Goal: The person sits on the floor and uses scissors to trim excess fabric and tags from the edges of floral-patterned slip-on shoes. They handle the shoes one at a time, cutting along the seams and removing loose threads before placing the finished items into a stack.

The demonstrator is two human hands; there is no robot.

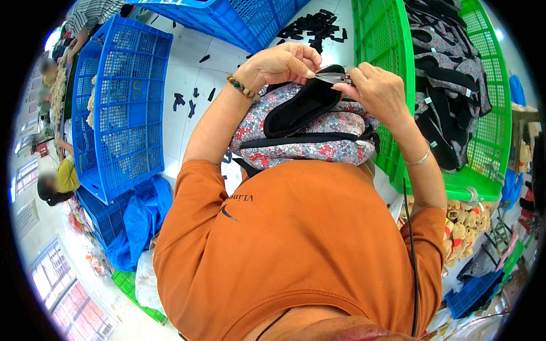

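A pile of floral slippers (327,150), grey with red flowers, rests on my lap against my orange shirt. On top lies one slipper with a black lining (301,108), its opening facing up. My left hand (281,63) is closed at the far end of this slipper, thumb and fingers pinching its edge. From the right, my right hand (376,91) grips small metal thread snips (331,78), whose blades point left toward my left fingertips. Whatever lies between the blades is too small to make out.
A green crate (387,74) at the right holds many more floral slippers (449,85). Blue crates stand at the left (131,108) and far side (227,23). Black scraps (315,28) litter the pale floor. Other people are at the far left.
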